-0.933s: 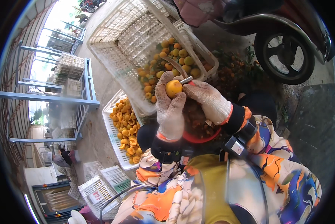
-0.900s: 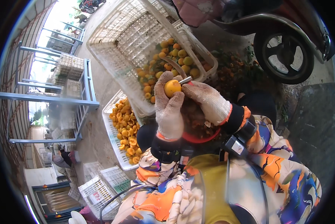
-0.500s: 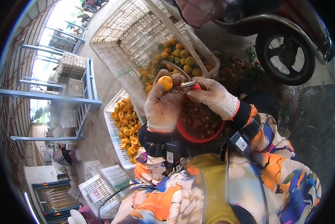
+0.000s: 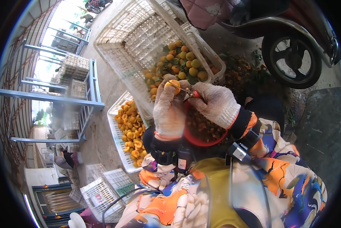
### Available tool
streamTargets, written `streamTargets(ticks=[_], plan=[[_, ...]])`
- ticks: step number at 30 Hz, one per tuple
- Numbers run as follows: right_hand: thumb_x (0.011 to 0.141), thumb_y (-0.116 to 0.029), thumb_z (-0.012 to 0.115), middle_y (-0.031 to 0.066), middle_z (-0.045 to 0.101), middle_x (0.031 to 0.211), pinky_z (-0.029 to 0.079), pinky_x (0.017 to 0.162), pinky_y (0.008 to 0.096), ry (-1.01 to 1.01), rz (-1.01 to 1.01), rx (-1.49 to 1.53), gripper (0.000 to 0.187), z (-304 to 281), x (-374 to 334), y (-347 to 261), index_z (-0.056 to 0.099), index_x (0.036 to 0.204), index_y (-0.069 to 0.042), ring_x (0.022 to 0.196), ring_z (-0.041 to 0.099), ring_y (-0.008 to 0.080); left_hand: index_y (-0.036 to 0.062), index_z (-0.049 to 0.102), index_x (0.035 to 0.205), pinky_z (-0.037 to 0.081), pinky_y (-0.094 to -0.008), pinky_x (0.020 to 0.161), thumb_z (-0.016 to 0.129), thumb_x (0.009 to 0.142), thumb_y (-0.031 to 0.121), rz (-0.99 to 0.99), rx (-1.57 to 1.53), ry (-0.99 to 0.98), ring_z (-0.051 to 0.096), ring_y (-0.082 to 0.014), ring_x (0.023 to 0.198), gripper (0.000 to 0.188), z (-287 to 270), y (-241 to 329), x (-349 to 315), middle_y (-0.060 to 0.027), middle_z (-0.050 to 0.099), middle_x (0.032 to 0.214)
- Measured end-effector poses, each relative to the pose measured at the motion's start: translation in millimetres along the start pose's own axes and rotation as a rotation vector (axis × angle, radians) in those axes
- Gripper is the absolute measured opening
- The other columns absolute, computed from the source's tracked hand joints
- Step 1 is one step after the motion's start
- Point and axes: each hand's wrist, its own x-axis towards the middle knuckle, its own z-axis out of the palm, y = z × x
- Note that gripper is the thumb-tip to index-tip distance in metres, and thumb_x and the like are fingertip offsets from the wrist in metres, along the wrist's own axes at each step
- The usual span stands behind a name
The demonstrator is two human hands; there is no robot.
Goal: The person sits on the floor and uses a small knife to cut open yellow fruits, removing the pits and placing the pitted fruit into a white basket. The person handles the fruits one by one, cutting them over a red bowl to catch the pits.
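My gloved left hand (image 4: 169,114) is closed around an orange-yellow apricot (image 4: 173,87), held up between thumb and fingers. In my gloved right hand (image 4: 217,103) is a curved knife (image 4: 193,94) with a red handle, gripped by thumb and fingers. Its thin blade lies against the apricot. Below the hands stands a red basin (image 4: 201,142) with dark brownish bits in it, probably pits, partly hidden by my right hand. Ahead, a tilted white crate (image 4: 126,38) contains whole apricots (image 4: 185,62) and leaves. To the left, a low white crate (image 4: 119,146) holds halved apricots (image 4: 129,123).
A vehicle wheel (image 4: 291,60) stands at the upper right, near fallen fruit and leaves (image 4: 240,70) on the floor. Blue metal racks (image 4: 48,97) with stacked crates rise at the left. Several white crates (image 4: 102,195) lie at the lower left, and a person (image 4: 65,159) is beyond them.
The knife's blade has come from above the fingers down onto the apricot. My two hands have drawn closer together, and my left fingers have curled more around the fruit.
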Motion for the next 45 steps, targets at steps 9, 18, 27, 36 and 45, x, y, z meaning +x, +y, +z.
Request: streamTargets(ticks=[9,18,27,36,45], plan=[[0.091,-0.032,0.059,0.0157,0.065,0.088,0.050,0.072,0.0470,-0.101,-0.010,-0.111,0.022,0.8,2.9,3.5,0.060,0.095,-0.010,0.085,0.064,0.0372,-0.0009,0.054,0.123,0.051,-0.0421,0.088,0.057,0.096,0.015,0.114,0.134,-0.045,0.063,-0.0282,0.098,0.032,1.0,2.4,-3.6,-0.0177,0.067,0.101],[0.091,-0.031,0.059,0.0136,0.066,0.088,0.051,0.072,0.0462,-0.080,0.004,-0.160,0.020,1.2,2.2,2.4,0.060,0.095,-0.011,0.085,0.065,0.0359,-0.0021,0.057,0.121,0.046,-0.0429,0.100,0.059,0.093,0.014,0.148,0.127,-0.039,0.063,-0.0312,0.103,0.033,0.7,3.3,-8.7,-0.0177,0.065,0.108],[0.089,-0.030,0.062,0.0176,0.064,0.087,0.051,0.072,0.0444,-0.040,0.184,-0.163,0.021,-0.5,8.2,12.0,0.059,0.095,-0.010,0.084,0.062,0.0399,-0.0024,0.060,0.118,0.045,-0.0458,0.101,0.059,0.093,0.015,0.208,0.085,-0.009,0.063,-0.0336,0.105,0.031,-14.6,13.5,-7.1,-0.0203,0.066,0.107],[0.099,-0.025,0.059,-0.0041,0.056,0.083,0.043,0.070,0.0207,-0.175,0.247,0.910,0.020,3.3,4.1,8.5,0.061,0.099,-0.004,0.078,0.047,0.0035,-0.0010,0.054,0.127,0.040,-0.0490,0.105,0.055,0.092,0.011,-0.041,-0.177,-0.080,0.058,-0.0355,0.114,0.037,-17.5,14.0,-5.3,-0.0218,0.062,0.120],[0.098,-0.028,0.058,0.0054,0.065,0.092,0.047,0.077,0.0276,-0.288,0.230,0.711,0.029,18.3,-2.7,9.8,0.063,0.108,-0.001,0.086,0.057,0.0109,-0.0017,0.044,0.137,0.039,-0.0508,0.106,0.049,0.081,0.012,-0.154,-0.221,-0.171,0.052,-0.0406,0.120,0.058,-4.2,7.2,-9.5,-0.0285,0.055,0.128]])
